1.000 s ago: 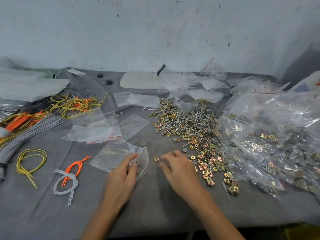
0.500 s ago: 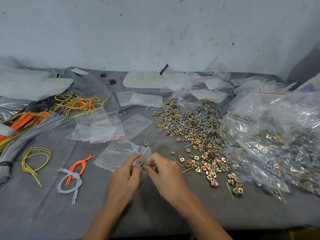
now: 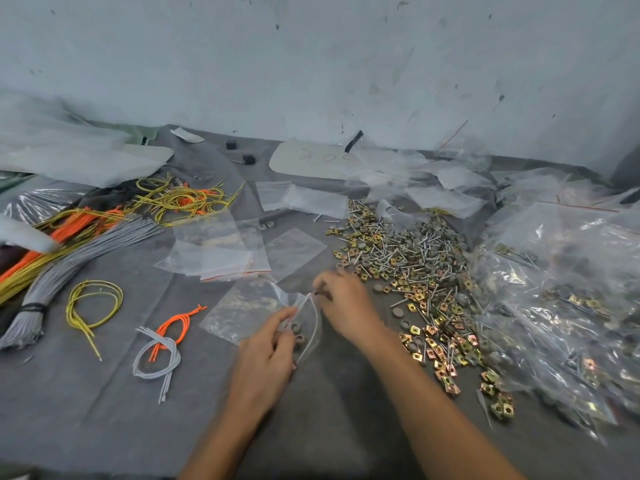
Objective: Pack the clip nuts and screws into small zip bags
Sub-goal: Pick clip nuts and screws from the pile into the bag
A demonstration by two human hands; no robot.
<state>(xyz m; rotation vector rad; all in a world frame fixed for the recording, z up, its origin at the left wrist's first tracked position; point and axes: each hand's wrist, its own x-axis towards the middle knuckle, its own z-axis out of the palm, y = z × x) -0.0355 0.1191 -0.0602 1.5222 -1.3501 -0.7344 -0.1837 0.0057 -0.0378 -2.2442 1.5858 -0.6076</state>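
Left hand (image 3: 265,358) grips the near lip of the small zip bag (image 3: 239,306), thumb and fingers curled on the plastic and holding its mouth apart, as it did a second ago. The right hand (image 3: 349,306) is what differs. A second ago it lay spread over the loose pieces at the edge of the pile of clip nuts and screws (image 3: 408,261); half a second ago it had come across to the bag. Now its fingertips are bunched at the far end of the mouth, pinching a small dark piece (image 3: 318,292).

What that piece is I cannot tell, as it is tiny and mostly covered by the fingers. Two grey round pieces (image 3: 298,334) show through the plastic just inside the mouth; the left fingers hide anything behind them. The filled bags (image 3: 561,299) on the right run off the frame edge, and their contents blur into glare.

The zip bag lies nearly flat on the grey cloth (image 3: 104,410), between the hands and the spare empty bags (image 3: 221,254). Its long axis runs roughly left to right. The open mouth faces right toward the pile, and the sealed end points left toward the orange wires (image 3: 176,323) — the white zip strip bows outward where the lips are parted.
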